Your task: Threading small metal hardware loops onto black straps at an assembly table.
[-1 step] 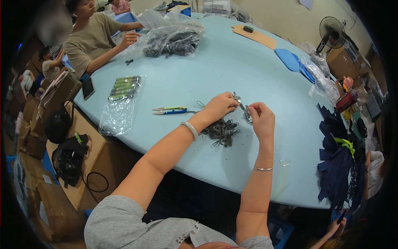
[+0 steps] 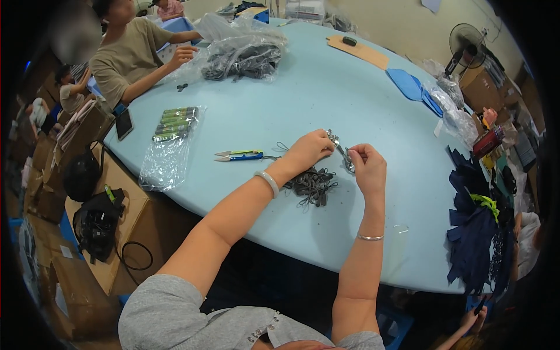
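Observation:
My left hand (image 2: 312, 150) reaches in over a heap of dark grey cord loops (image 2: 315, 188), its fingers bent and pressed together. What those fingertips hold is hidden. Just beyond them lie small silvery metal pieces (image 2: 333, 137). My right hand (image 2: 370, 166) is closed in a pinch at a small silvery metal piece (image 2: 349, 162), part of a little cluster running between both hands. Left of my left hand lie thread snips (image 2: 242, 156) with a blue and yellow handle, blades pointing left.
Left on the blue table (image 2: 350, 81) are a clear bag with green batteries (image 2: 175, 123) and a phone (image 2: 123, 124). Farther back, a person sits by a plastic bag of black items (image 2: 245, 61). Navy fabric strips (image 2: 475, 233) hang over the right edge; blue cloth pieces (image 2: 405, 84) lie beyond.

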A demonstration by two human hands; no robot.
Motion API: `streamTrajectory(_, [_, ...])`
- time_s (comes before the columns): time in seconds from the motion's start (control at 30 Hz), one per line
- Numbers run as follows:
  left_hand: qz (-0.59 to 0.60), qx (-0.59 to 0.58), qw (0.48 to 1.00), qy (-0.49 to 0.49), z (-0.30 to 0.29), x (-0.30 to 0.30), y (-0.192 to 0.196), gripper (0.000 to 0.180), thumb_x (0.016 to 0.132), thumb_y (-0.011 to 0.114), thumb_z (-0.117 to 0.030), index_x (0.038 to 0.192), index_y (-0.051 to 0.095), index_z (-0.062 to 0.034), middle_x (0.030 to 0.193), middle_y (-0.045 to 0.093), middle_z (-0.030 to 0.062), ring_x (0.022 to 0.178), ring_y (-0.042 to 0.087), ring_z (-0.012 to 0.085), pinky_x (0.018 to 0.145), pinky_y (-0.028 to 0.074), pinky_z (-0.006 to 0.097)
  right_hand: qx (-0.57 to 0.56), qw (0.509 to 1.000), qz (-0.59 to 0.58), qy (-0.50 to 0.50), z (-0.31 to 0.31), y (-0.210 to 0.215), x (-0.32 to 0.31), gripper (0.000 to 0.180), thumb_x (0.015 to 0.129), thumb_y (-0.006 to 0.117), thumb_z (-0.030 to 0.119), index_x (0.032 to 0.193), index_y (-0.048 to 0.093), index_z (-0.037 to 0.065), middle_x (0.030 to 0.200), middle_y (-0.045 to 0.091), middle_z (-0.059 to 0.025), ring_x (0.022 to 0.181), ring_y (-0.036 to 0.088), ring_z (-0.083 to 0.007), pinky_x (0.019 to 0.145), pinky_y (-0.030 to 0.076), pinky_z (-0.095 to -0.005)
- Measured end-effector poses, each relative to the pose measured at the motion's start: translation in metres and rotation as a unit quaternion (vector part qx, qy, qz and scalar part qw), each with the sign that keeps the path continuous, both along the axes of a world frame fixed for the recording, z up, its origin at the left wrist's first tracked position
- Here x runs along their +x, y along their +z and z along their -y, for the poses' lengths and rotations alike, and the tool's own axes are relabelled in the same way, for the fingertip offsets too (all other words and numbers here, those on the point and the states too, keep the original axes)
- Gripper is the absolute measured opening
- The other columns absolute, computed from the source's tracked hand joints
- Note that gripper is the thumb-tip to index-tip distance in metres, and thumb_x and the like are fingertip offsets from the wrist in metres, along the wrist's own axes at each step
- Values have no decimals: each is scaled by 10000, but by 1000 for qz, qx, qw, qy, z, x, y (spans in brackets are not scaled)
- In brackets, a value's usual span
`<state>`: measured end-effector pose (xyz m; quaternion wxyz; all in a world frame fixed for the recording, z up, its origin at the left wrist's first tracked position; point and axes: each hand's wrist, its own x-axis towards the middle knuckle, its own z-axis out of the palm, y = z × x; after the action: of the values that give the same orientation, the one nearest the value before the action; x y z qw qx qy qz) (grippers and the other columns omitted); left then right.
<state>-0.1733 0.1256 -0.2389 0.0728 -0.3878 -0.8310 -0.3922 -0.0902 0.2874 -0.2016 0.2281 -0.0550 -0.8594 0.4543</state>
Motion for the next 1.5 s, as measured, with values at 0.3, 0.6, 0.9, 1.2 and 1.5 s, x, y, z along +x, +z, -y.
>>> streamTrajectory(0.3, [380,231,893,-66,11,4,18,190,858,637,-90,1023,666,0,1000,666,93,897,638,141,787,526,259,-81,996,20,38,1,1,-1,120,850,632,102,889,637,-12,743,649,-46,663,585,-95,610,471,-246])
streamTrajectory(0.6, [480,331,804,-119,13,15,33,274,890,605,-90,1142,605,19,1035,647,87,933,625,127,880,517,245,-149,984,0,92,12,6,0,125,855,637,110,883,635,-12,737,630,-12,654,552,-64,596,452,-215])
streamTrajectory(0.9, [471,325,810,-129,10,17,33,259,863,638,-82,1105,631,10,1012,654,81,911,627,130,844,521,248,-151,985,5,81,12,13,4,129,852,631,109,875,634,-18,746,637,-12,661,560,-60,598,452,-206])
streamTrajectory(1.2, [417,298,849,-126,13,23,36,217,832,661,-68,1029,668,24,921,672,92,839,628,137,776,513,260,-202,970,28,129,13,21,12,90,866,608,52,906,634,-24,812,643,-29,705,581,-74,647,483,-210])
streamTrajectory(1.5, [418,314,842,-134,17,17,33,187,813,692,-100,957,659,16,894,659,74,816,631,138,749,527,272,-183,976,2,114,22,17,7,88,839,618,6,901,559,-15,824,635,-50,746,625,-109,679,506,-226])
